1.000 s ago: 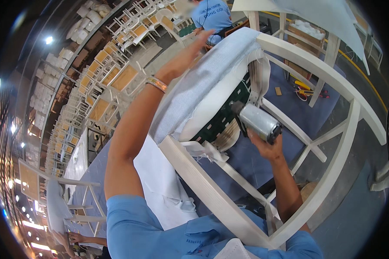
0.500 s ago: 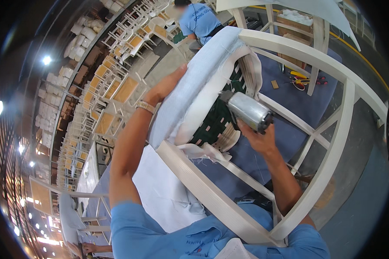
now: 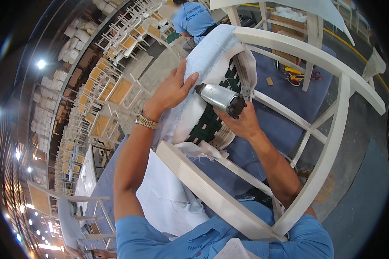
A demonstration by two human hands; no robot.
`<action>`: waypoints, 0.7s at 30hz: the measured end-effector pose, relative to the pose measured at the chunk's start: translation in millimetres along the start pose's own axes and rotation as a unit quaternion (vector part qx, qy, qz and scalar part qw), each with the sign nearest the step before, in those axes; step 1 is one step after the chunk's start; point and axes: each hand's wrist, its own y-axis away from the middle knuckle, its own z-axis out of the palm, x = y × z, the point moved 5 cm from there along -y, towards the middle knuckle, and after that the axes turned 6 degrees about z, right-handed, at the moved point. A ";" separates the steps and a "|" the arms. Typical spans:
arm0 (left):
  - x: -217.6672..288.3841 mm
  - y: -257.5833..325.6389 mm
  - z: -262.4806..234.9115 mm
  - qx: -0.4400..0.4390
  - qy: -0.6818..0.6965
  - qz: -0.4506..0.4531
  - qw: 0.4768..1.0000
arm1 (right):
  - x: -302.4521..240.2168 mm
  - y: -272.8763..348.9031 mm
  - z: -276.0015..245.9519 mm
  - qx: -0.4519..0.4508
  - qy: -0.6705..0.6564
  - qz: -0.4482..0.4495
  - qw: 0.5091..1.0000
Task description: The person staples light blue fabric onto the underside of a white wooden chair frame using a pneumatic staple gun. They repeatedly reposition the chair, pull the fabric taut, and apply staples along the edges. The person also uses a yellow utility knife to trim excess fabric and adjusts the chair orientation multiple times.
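Observation:
A pale wooden chair frame (image 3: 212, 190) lies tipped over in front of me, its padded seat's underside showing. Light blue fabric (image 3: 212, 49) wraps the seat, with a white inner layer (image 3: 183, 123) along its edge and dark green webbing (image 3: 201, 131) inside. My left hand (image 3: 168, 93) grips the fabric at the seat's edge, thumb over the rim and fingers along the outer side. In my right hand (image 3: 242, 121) is a silver staple gun (image 3: 218, 98). Its black nose sits at the fabric edge near my left thumb; whether it touches is unclear.
A blue-grey covered table (image 3: 307, 97) lies beneath the chair. Pliers and yellow- and red-handled tools (image 3: 296, 75) rest on it at the far right, near a small tan block (image 3: 269, 81). Another person (image 3: 194, 21) works beyond, beside rows of chairs (image 3: 119, 90).
My left hand has shifted from the seat's outer side onto its edge, thumb now over the fabric. The staple gun has moved left, up to that edge.

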 end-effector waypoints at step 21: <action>6.5 2.5 -0.1 -0.010 0.000 -0.031 0.999 | 2.2 11.1 16.2 -0.066 0.065 -0.046 0.995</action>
